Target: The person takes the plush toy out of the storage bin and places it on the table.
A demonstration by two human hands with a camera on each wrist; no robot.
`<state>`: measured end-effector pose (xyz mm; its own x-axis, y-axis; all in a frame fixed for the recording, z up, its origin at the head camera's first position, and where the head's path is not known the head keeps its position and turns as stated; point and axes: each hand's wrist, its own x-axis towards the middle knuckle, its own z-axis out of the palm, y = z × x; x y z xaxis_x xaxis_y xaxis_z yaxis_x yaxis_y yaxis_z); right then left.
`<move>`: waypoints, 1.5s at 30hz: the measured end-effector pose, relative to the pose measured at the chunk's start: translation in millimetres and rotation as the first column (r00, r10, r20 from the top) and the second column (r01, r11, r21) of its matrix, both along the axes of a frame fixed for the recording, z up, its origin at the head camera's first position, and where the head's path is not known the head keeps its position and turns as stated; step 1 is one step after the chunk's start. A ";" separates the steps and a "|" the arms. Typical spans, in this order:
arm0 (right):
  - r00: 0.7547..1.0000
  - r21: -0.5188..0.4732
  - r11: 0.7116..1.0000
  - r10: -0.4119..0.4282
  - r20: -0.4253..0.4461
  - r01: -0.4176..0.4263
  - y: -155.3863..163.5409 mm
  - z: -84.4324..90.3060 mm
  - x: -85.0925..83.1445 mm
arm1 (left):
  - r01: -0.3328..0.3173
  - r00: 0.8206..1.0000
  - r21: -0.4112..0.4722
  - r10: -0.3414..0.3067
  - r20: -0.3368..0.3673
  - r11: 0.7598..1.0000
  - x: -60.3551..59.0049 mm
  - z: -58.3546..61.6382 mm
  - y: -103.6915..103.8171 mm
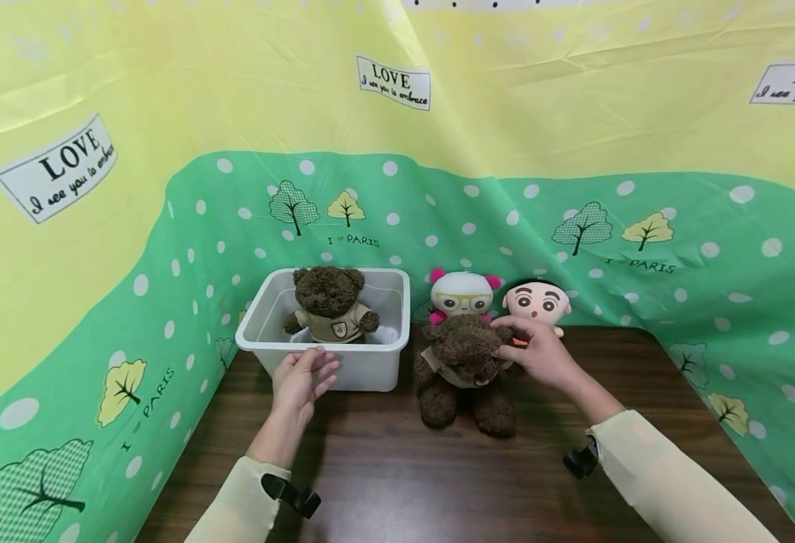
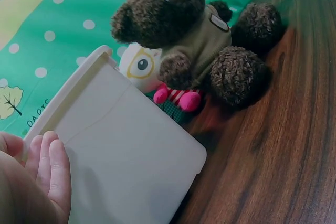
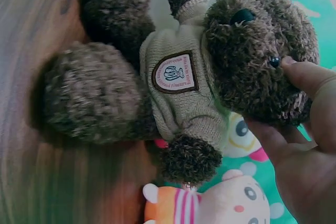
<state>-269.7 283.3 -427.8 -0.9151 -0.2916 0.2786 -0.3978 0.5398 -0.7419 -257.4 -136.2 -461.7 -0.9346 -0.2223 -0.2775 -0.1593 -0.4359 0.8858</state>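
A brown teddy bear (image 1: 465, 369) in a beige sweater sits on the dark wooden table (image 1: 397, 467), just right of a white plastic bin (image 1: 370, 369). My right hand (image 1: 511, 341) grips its head from the right, with the thumb (image 3: 307, 74) on its face (image 3: 257, 40). A second, matching bear (image 1: 330, 303) sits inside the bin. My left hand (image 1: 314, 368) rests against the bin's front wall (image 2: 126, 150) with its fingers (image 2: 55, 169) relaxed and holding nothing.
Two dolls lean on the backdrop behind the gripped bear: a white-faced one with pink ears and glasses (image 1: 464, 296) and a boy doll (image 1: 537, 302). A green and yellow printed cloth (image 1: 397, 211) walls the table on three sides.
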 end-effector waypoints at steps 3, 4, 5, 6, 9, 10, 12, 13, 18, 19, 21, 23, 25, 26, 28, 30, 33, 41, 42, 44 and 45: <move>0.999 0.038 0.999 0.036 -0.023 -0.035 -3.1 -3.7 1.5 | 0.000 1.000 0.000 0.000 -0.002 1.000 0.9 0.0 -1.3; 0.999 0.050 0.998 0.047 -0.028 -0.045 -4.0 -4.8 1.7 | 0.000 1.000 0.000 0.000 -0.003 1.000 1.1 -0.1 -1.6; 0.998 0.058 0.997 0.055 -0.030 -0.054 -4.6 -6.2 1.9 | 0.001 1.000 0.001 -0.001 -0.004 1.000 1.2 -0.2 -1.9; 0.997 0.057 0.996 0.068 -0.031 -0.066 -5.4 -7.2 2.0 | 0.003 1.000 0.001 -0.003 -0.007 1.000 1.4 -0.3 -2.3; 0.995 0.061 0.994 0.090 -0.049 -0.087 -6.8 -13.2 0.7 | 0.001 1.000 -0.001 -0.001 -0.011 1.000 1.7 -0.6 -2.8; 0.995 0.066 0.994 0.090 -0.051 -0.087 -6.5 -15.7 0.3 | 0.001 1.000 -0.002 -0.001 -0.013 1.000 1.6 -0.8 -2.6; 0.995 0.076 0.994 0.080 -0.058 -0.076 -5.0 -20.3 -0.4 | 0.003 1.000 0.002 -0.003 -0.012 1.000 1.1 -0.6 -2.1; 0.996 0.085 0.994 0.070 -0.061 -0.065 -3.8 -23.2 -1.2 | 0.005 1.000 0.003 -0.005 -0.012 1.000 0.7 -0.4 -1.8; 0.998 0.089 0.996 0.031 -0.059 -0.026 1.5 -30.3 -3.6 | 0.007 1.000 0.007 -0.006 -0.016 1.000 -0.8 1.7 -0.2; 0.998 0.089 0.996 0.034 -0.059 -0.028 1.6 -31.1 -4.4 | 0.004 1.000 0.006 -0.004 -0.016 1.000 -0.8 2.0 -0.2; 0.998 0.089 0.995 0.039 -0.055 -0.034 0.8 -32.1 -5.6 | -0.003 1.000 0.009 0.003 -0.017 1.000 -0.8 2.4 0.0; 0.998 0.092 0.995 0.045 -0.049 -0.041 0.0 -33.6 -7.0 | -0.008 1.000 0.012 0.008 -0.017 1.000 -0.6 2.6 0.3; 0.998 0.101 0.994 0.041 -0.044 -0.036 0.0 -35.4 -8.3 | -0.009 1.000 0.017 0.009 -0.015 1.000 -0.7 1.9 0.6; 0.998 0.105 0.994 0.037 -0.041 -0.033 0.2 -35.9 -8.6 | -0.010 1.000 0.018 0.010 -0.017 1.000 -0.8 1.5 0.8; 0.999 0.105 0.994 0.032 -0.031 -0.029 1.1 -36.0 -8.8 | -0.009 1.000 0.019 0.010 -0.018 1.000 -0.8 0.5 1.3; 0.999 0.087 0.996 0.033 -0.008 -0.032 2.1 -34.1 -8.9 | -0.008 1.000 0.015 0.008 -0.021 1.000 -0.8 -0.8 1.7; 0.998 0.047 0.998 0.036 0.046 -0.038 3.7 -26.5 -10.5 | -0.008 1.000 0.012 0.008 -0.026 1.000 -1.0 -0.5 1.6; 0.989 0.070 0.997 -0.003 0.150 -0.008 6.3 -7.1 -29.6 | -0.014 1.000 0.005 0.014 -0.025 1.000 -1.7 -0.4 0.6; 0.988 0.087 0.996 -0.016 0.152 0.002 5.9 -5.9 -32.5 | -0.014 1.000 0.005 0.014 -0.024 1.000 -1.8 -0.4 0.6; 0.986 0.111 0.993 -0.046 0.159 0.029 4.0 -4.0 -37.9 | -0.011 1.000 -0.001 0.010 -0.023 1.000 -1.5 -0.2 0.8; 0.985 0.119 0.992 -0.059 0.160 0.040 3.1 -3.4 -40.2 | -0.010 1.000 0.000 0.010 -0.021 1.000 -1.3 -0.2 1.0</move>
<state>-309.9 286.4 -431.2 -0.9594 -0.2665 0.0923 -0.2479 0.6409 -0.7265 -258.7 -135.2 -461.9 -0.9380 -0.2318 -0.2578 -0.1363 -0.4371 0.8890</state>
